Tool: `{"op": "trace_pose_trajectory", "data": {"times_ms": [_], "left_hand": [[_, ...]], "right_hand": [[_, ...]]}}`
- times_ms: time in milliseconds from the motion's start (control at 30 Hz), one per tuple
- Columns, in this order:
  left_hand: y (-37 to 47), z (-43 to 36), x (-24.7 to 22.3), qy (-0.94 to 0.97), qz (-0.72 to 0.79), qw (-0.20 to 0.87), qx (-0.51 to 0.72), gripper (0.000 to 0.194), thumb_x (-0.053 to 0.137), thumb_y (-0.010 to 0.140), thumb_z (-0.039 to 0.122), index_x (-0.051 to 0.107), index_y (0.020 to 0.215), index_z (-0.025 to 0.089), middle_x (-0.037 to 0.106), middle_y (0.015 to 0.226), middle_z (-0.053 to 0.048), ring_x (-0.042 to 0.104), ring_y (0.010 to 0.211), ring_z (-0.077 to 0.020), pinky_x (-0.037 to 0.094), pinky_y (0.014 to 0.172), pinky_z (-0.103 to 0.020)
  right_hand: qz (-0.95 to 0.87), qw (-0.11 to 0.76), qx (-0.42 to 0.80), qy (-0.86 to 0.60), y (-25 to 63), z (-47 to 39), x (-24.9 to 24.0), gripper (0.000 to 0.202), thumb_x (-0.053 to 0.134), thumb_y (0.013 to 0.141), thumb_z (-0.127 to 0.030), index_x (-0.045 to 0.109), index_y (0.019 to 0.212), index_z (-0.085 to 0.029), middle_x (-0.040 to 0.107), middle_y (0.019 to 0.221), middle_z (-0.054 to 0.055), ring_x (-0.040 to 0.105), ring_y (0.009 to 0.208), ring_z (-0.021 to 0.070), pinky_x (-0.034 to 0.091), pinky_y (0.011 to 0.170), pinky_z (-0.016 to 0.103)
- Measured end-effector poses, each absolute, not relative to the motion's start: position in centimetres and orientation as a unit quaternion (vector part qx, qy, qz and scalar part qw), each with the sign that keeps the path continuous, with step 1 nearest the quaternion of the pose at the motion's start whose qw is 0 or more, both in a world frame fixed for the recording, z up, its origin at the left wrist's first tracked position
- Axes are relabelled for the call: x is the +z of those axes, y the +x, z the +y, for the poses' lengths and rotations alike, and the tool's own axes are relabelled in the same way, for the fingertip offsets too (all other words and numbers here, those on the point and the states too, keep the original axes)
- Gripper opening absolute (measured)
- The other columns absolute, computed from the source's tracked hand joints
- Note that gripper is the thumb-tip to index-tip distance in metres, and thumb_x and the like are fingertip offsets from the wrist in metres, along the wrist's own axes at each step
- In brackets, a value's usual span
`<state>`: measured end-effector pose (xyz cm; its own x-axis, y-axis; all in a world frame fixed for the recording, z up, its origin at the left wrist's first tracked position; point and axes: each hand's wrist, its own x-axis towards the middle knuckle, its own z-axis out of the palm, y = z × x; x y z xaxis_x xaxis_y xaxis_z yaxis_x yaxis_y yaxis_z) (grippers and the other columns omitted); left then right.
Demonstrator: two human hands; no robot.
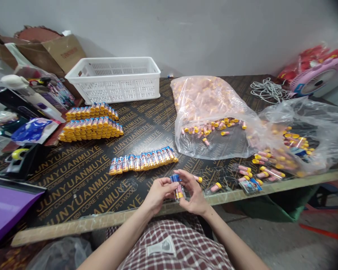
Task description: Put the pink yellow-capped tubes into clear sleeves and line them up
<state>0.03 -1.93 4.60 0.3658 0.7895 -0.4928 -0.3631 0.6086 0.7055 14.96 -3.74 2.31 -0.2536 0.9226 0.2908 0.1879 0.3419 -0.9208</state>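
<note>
My left hand (157, 193) and my right hand (193, 193) meet over the table's front edge. Between them is a small clear tube (178, 191) with a yellow end and a blue printed wrapper at its top. The left thumb and fingers pinch the wrapper, while the right fingers curl around the tube's other side. Beyond my hands lies a row of wrapped tubes (141, 161) with blue printed labels and yellow ends. Just right of my right hand, an unwrapped tube (215, 187) with pink contents and a yellow cap lies on the table.
A stack of wrapped tubes (91, 127) stands back left, before a white plastic basket (118, 88). A clear bag (211, 97) full of pink-and-yellow tubes lies open, with another bag (312, 123) to its right. A pink fan (318, 78) and coiled cable (267, 91) are farther right.
</note>
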Motion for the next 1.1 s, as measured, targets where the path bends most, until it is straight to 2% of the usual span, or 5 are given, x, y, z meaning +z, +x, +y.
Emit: {"op": "trace_pose_trajectory", "data": {"times_ms": [400,567,700,900,1100], "left_hand": [[-0.2,-1.9,4.5,0.266,0.441,0.77,0.376,0.038,0.079,0.056,0.036,0.063,0.077,0.01,0.068,0.07,-0.006,0.06,0.058,-0.0124,0.046,0.057,-0.023],[-4.4,1.3,4.7,0.408,0.577,0.541,0.456,0.042,0.076,0.058,0.041,0.058,0.085,0.014,0.065,0.06,-0.002,0.059,0.053,-0.0137,0.044,0.055,-0.024],[-8.9,4.7,4.4,0.516,0.714,0.264,0.393,0.049,0.072,0.061,0.047,0.057,0.097,0.018,0.062,0.059,0.002,0.061,0.059,-0.0173,0.043,0.059,-0.025],[-9.7,5.6,4.4,0.596,0.76,0.101,0.24,0.044,0.058,0.074,0.053,0.06,0.102,0.02,0.062,0.064,-0.003,0.06,0.065,-0.0212,0.037,0.06,-0.026],[-4.0,1.7,2.9,0.705,0.627,0.237,0.231,0.029,0.056,0.078,0.046,0.064,0.073,0.019,0.063,0.066,-0.003,0.056,0.062,-0.0166,0.033,0.06,-0.025]], "right_hand": [[-0.669,0.479,0.433,-0.368,14.6,-3.5,2.5,0.08,0.054,0.066,-0.008,0.022,0.138,-0.027,0.039,0.139,0.011,0.048,0.12,0.0239,0.045,0.097,0.04],[-0.65,0.479,0.425,-0.41,16.2,-2.8,2.5,0.084,0.06,0.072,-0.02,0.014,0.141,-0.032,0.02,0.148,0.008,0.045,0.121,0.0253,0.043,0.097,0.047],[-0.635,0.469,0.386,-0.478,17.9,-2.5,2.1,0.074,0.057,0.078,-0.025,0.019,0.141,-0.033,0.029,0.144,0.009,0.047,0.118,0.0245,0.043,0.095,0.047],[-0.658,0.437,0.276,-0.548,19.7,-2.0,1.9,0.058,0.06,0.079,-0.033,0.037,0.133,-0.03,0.033,0.142,0.008,0.046,0.119,0.0251,0.045,0.092,0.045],[-0.71,0.302,0.122,-0.624,22.6,-0.5,-0.1,0.031,0.061,0.079,-0.034,0.062,0.106,-0.02,0.063,0.105,0.01,0.053,0.097,0.0266,0.043,0.087,0.045]]}}
